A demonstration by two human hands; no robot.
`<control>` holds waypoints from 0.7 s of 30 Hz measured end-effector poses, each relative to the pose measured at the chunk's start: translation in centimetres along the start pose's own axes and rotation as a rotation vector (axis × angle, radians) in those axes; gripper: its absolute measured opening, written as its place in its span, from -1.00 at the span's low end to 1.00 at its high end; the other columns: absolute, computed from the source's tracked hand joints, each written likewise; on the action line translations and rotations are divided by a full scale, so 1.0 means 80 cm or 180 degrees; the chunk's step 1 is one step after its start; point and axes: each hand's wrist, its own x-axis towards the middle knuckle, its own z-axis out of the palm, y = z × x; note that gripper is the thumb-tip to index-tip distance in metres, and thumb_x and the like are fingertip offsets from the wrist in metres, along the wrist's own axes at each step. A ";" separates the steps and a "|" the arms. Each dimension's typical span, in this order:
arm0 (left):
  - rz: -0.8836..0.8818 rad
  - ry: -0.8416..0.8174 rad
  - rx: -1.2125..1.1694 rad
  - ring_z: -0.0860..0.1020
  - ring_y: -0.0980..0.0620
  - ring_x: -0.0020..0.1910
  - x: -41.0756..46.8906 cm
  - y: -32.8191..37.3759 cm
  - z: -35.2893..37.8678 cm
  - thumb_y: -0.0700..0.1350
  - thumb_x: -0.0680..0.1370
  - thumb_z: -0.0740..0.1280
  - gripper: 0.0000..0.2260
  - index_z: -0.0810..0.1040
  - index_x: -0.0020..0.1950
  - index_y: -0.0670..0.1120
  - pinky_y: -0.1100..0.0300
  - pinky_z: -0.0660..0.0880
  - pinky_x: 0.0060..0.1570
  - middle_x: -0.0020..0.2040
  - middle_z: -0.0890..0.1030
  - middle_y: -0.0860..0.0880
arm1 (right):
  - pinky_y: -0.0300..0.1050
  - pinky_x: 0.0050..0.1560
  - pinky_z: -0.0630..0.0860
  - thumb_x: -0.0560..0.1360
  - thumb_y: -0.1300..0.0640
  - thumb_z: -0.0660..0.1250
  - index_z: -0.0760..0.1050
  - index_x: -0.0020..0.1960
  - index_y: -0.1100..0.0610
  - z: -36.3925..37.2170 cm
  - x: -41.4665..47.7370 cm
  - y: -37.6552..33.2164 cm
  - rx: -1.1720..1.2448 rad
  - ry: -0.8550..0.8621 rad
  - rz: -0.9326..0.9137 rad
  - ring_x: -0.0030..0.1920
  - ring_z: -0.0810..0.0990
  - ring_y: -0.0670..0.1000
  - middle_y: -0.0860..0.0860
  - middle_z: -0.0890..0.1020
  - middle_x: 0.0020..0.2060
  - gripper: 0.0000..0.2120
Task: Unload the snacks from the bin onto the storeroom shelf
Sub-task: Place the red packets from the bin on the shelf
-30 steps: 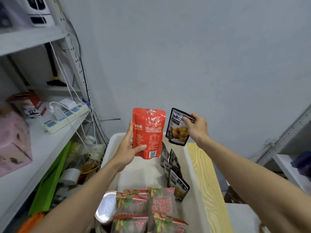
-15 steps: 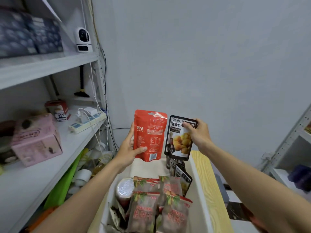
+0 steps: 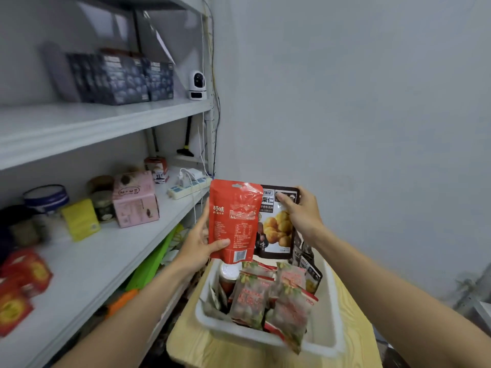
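Note:
My left hand (image 3: 198, 241) grips a red snack pouch (image 3: 233, 219) by its lower left edge, upright above the bin. My right hand (image 3: 301, 212) pinches the top right corner of a black chestnut pouch (image 3: 276, 229), held just behind and to the right of the red one. Below them the white bin (image 3: 329, 338) holds several red-and-green snack packs (image 3: 251, 296), a few dark pouches (image 3: 309, 269) and a jar with a silver lid (image 3: 229, 270). The storeroom shelf (image 3: 106, 256) runs along the left, level with my hands.
The bin rests on a light wooden top (image 3: 350, 314). The shelf carries a pink box (image 3: 135, 199), a yellow pack (image 3: 81, 219), red packs (image 3: 21, 277), tins and a power strip (image 3: 188, 185). The upper shelf (image 3: 101, 120) has dark boxes and a small camera (image 3: 198, 85).
The view has swung left and up, bringing more of the shelves into sight. Both hands have kept their pouches, and the black pouch now sits partly behind the red one.

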 end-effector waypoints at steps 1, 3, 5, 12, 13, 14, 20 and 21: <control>0.0024 0.0087 0.0057 0.64 -0.02 0.15 -0.014 0.006 -0.004 -0.22 0.44 0.50 -0.03 -0.04 0.56 0.34 -0.03 0.63 0.04 0.24 0.61 -0.03 | -0.13 -0.05 0.63 0.57 0.13 0.38 0.57 0.06 0.16 0.006 -0.005 -0.007 0.0053 -0.0094 -0.0013 -0.07 0.70 0.00 0.03 0.71 -0.08 -0.88; 0.0053 0.0386 0.0191 0.64 -0.01 0.15 -0.046 0.020 -0.010 -0.17 0.42 0.51 -0.03 -0.05 0.56 0.34 0.00 0.62 0.05 0.25 0.60 -0.03 | -0.14 -0.09 0.62 0.57 0.12 0.38 0.57 0.05 0.16 0.021 -0.015 -0.019 0.0184 -0.0339 -0.0037 -0.08 0.70 0.01 0.04 0.71 -0.10 -0.88; 0.0062 0.0651 0.0132 0.65 -0.04 0.14 -0.076 0.032 -0.012 -0.19 0.43 0.51 -0.06 0.00 0.54 0.35 -0.02 0.63 0.05 0.21 0.63 -0.07 | -0.05 -0.10 0.61 0.57 0.10 0.38 0.57 0.05 0.17 0.036 -0.027 -0.031 0.0291 -0.0524 -0.0046 -0.10 0.69 0.05 0.08 0.71 -0.10 -0.86; 0.0083 0.1727 0.0334 0.65 0.01 0.14 -0.235 0.087 -0.035 -0.27 0.46 0.47 -0.07 -0.01 0.56 0.31 -0.01 0.60 0.10 0.13 0.68 0.09 | -0.10 -0.15 0.64 0.58 0.10 0.36 0.59 0.06 0.14 0.109 -0.110 -0.078 0.0730 -0.1537 -0.0071 -0.14 0.72 0.02 0.02 0.73 -0.14 -0.87; 0.0075 0.1863 0.0374 0.64 0.05 0.14 -0.262 0.096 -0.039 -0.27 0.47 0.47 -0.07 -0.01 0.57 0.30 0.04 0.61 0.07 0.14 0.67 0.13 | -0.16 -0.15 0.63 0.59 0.11 0.36 0.60 0.05 0.12 0.122 -0.128 -0.088 0.0807 -0.1688 -0.0079 -0.13 0.72 -0.02 0.00 0.73 -0.14 -0.89; 0.0068 0.2007 0.0410 0.63 0.08 0.15 -0.289 0.104 -0.044 -0.28 0.47 0.47 -0.08 0.00 0.57 0.30 0.10 0.62 0.03 0.16 0.66 0.13 | -0.20 -0.15 0.61 0.59 0.12 0.35 0.60 0.04 0.12 0.135 -0.147 -0.099 0.0879 -0.1842 -0.0095 -0.11 0.71 -0.04 0.00 0.73 -0.13 -0.90; 0.0143 0.2793 0.0705 0.61 0.05 0.18 -0.449 0.158 -0.067 -0.29 0.46 0.47 -0.08 0.03 0.56 0.31 0.10 0.62 0.00 0.23 0.61 0.08 | -0.11 -0.20 0.62 0.58 0.10 0.36 0.59 0.04 0.13 0.207 -0.269 -0.172 0.1188 -0.2516 -0.0181 -0.11 0.71 0.06 0.05 0.73 -0.10 -0.89; 0.0169 0.2910 0.0769 0.61 0.07 0.18 -0.477 0.168 -0.069 -0.29 0.46 0.47 -0.09 0.05 0.55 0.31 0.10 0.62 0.02 0.23 0.61 0.12 | -0.06 -0.15 0.64 0.58 0.12 0.36 0.59 0.04 0.15 0.217 -0.292 -0.185 0.1252 -0.2601 -0.0190 -0.09 0.71 0.07 0.06 0.73 -0.09 -0.89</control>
